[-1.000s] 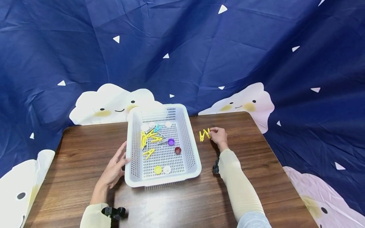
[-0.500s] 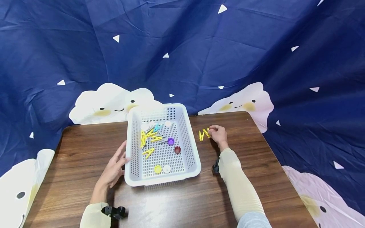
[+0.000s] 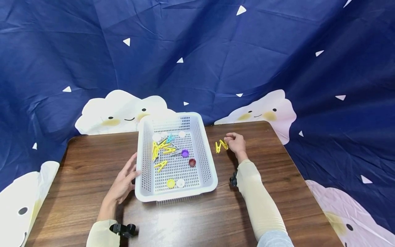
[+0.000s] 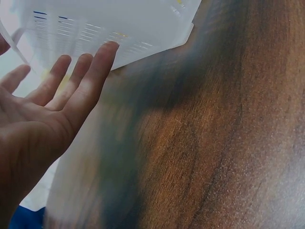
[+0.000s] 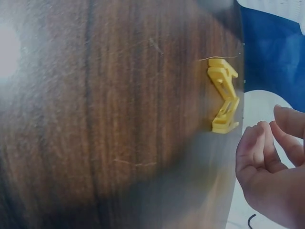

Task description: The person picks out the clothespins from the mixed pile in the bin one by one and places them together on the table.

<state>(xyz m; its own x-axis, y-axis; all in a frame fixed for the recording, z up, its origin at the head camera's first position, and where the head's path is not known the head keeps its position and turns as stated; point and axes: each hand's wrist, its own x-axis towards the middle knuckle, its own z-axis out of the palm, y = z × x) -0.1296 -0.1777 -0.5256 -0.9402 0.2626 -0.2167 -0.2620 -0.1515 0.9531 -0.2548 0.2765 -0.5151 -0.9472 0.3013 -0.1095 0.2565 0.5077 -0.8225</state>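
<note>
**Loose pegs by the right hand, basket only lightly steadied**

Head view: white basket [image 3: 176, 156] sits mid-worktop [image 3: 77, 164], with yellow pegs, one blue peg and several caps inside. Left hand [image 3: 123, 183] lies flat against its left wall, fingers straight, gripping nothing. Right hand [image 3: 236, 143] is just beside two yellow pegs [image 3: 220, 145] on the worktop right of the basket; fingers loosely curled, nothing held. Risk: a hurried reach could knock the pegs apart or skid them toward the far edge.

Left wrist view: fingertips [image 4: 107, 47] touch the basket wall [image 4: 119, 28], palm open. Risk: the contact is light, so a bump from the other side may slide the basket.

Right wrist view: pegs [image 5: 224, 101] lie touching end to end, apart from the curled fingers [image 5: 255, 148]. Risk: pinching one could drag the other along, or drop it short.
</note>
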